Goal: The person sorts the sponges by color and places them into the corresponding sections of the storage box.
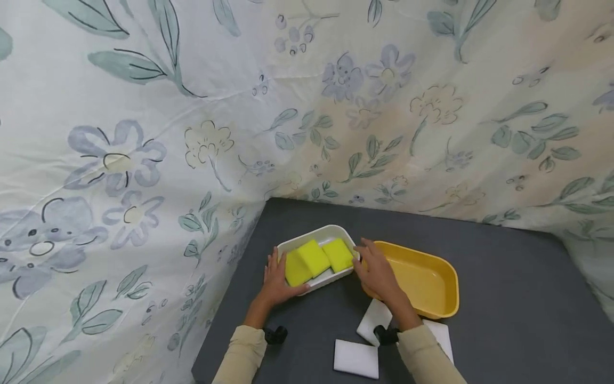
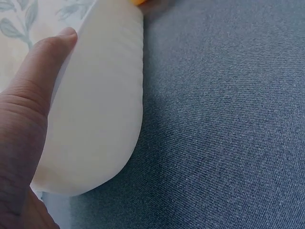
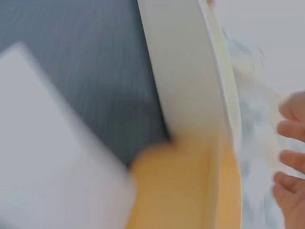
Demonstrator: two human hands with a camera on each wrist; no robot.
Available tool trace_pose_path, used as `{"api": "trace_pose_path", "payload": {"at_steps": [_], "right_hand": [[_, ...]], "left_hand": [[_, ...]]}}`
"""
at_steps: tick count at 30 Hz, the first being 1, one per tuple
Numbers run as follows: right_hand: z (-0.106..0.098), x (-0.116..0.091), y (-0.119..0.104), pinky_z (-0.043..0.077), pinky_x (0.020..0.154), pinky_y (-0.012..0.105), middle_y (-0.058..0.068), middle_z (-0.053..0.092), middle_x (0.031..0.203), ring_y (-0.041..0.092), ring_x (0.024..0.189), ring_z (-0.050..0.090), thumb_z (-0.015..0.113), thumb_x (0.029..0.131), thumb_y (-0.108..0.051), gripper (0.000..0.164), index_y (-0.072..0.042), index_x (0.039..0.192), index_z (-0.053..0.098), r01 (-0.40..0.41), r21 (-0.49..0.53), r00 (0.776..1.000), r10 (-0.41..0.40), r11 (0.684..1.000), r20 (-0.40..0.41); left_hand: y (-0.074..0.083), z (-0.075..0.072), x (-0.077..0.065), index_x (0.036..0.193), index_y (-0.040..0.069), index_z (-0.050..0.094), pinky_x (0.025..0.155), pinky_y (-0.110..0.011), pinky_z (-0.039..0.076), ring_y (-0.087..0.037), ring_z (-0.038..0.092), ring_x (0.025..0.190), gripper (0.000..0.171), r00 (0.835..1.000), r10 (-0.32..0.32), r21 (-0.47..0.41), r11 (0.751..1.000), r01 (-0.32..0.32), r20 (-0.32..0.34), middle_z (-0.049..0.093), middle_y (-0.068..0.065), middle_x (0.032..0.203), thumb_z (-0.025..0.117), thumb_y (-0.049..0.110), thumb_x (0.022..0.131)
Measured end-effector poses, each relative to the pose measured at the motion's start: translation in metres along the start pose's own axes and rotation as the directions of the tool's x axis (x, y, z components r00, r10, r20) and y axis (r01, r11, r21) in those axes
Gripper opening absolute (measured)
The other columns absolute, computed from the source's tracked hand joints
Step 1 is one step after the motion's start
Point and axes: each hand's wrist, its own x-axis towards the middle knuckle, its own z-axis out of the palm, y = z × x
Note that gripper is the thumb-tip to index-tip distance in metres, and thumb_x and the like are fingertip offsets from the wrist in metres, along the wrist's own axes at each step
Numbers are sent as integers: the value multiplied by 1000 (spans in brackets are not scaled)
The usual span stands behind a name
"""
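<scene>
Three yellow sponges [image 1: 314, 258] lie in a white tray [image 1: 332, 229], two of them overlapping. My left hand [image 1: 277, 280] rests against the tray's left end, fingers extended along that side and thumb stretched along the near rim. In the left wrist view the thumb [image 2: 45, 67] lies against the tray's upper edge. My right hand [image 1: 377, 269] is over the gap between the white tray's right end and a yellow tray [image 1: 450, 282], fingertips near the white rim. Its fingers [image 3: 291, 157] show loosely bent and spread in the right wrist view, with nothing between them.
Three white rectangular pads lie on the dark table: one pad [image 1: 356, 358] in front, another pad [image 1: 373, 321] beside the right wrist, and a third pad [image 1: 440, 337] partly under the right sleeve. Floral cloth [image 1: 216, 160] hangs behind and left of the table.
</scene>
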Motion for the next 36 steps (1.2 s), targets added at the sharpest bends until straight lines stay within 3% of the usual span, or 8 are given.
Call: {"api": "trace_pose_path", "payload": {"at_steps": [3, 6, 14, 22, 25, 28, 32, 36], "right_hand": [[-25, -27, 34, 40, 97, 67, 34, 56, 131, 54, 123, 48, 69, 84, 2, 29, 8, 112, 69, -10, -57, 964, -5, 998, -266], [-48, -49, 66, 35, 99, 70, 37, 55, 128, 58, 124, 44, 66, 83, 5, 29, 12, 111, 67, -88, -82, 923, 50, 993, -381], [-68, -88, 108, 24, 103, 73, 42, 35, 144, 61, 136, 26, 62, 96, -11, 47, 13, 134, 49, -232, -68, 958, 216, 970, -191], [-72, -96, 124, 26, 104, 71, 41, 38, 142, 60, 135, 29, 61, 96, -11, 47, 13, 133, 49, -257, -128, 954, 230, 958, -193], [-75, -97, 126, 28, 104, 71, 40, 36, 145, 57, 137, 29, 58, 98, -14, 49, 14, 137, 46, -275, -157, 958, 257, 949, -127], [-76, -99, 126, 26, 106, 68, 38, 33, 149, 53, 141, 25, 55, 100, -18, 55, 15, 142, 41, -293, -175, 956, 284, 940, -79], [-76, -100, 126, 23, 110, 65, 36, 31, 151, 50, 144, 22, 52, 102, -21, 59, 14, 146, 36, -308, -184, 951, 300, 933, -70], [-76, -100, 127, 25, 108, 66, 36, 33, 151, 50, 143, 24, 53, 101, -20, 56, 13, 144, 39, -308, -181, 951, 295, 934, -93]], "left_hand": [[0, 1, -1, 161, 7, 15, 115, -64, 5, -47, -1, 149, 121, 1000, -3, 3, 1000, 3, 10, -8, -16, 166, 79, 63, 74], [1, 0, 0, 161, 6, 15, 115, -64, 5, -47, -2, 149, 121, 1000, 0, 3, 1000, 0, 4, -8, -17, 166, 79, 63, 74], [2, -2, -8, 161, 8, 17, 115, -63, 4, -46, -5, 149, 119, 1000, -26, 17, 1000, 26, -6, -10, -16, 166, 78, 63, 74], [12, 1, -18, 159, 7, 25, 114, -65, 2, -50, -7, 148, 111, 1000, -30, -5, 1000, 30, -1, -8, -20, 165, 78, 60, 77], [20, 0, -23, 155, 5, 34, 113, -68, 4, -53, -4, 147, 98, 998, 52, 24, 998, -51, -46, 4, -25, 164, 77, 53, 81], [34, 12, -31, 143, 1, 52, 108, -72, 16, -58, 12, 143, 68, 941, 279, 66, 960, -272, -192, 28, -29, 156, 77, 28, 85], [66, 51, -53, 130, 5, 64, 102, -72, 30, -55, 31, 138, 49, 790, 551, 113, 833, -542, -271, 48, -24, 146, 76, 9, 83], [95, 90, -87, 146, 15, 51, 105, -71, 27, -49, 22, 145, 60, 790, 609, 19, 791, -611, 66, 33, -17, 158, 68, 39, 94]]}}
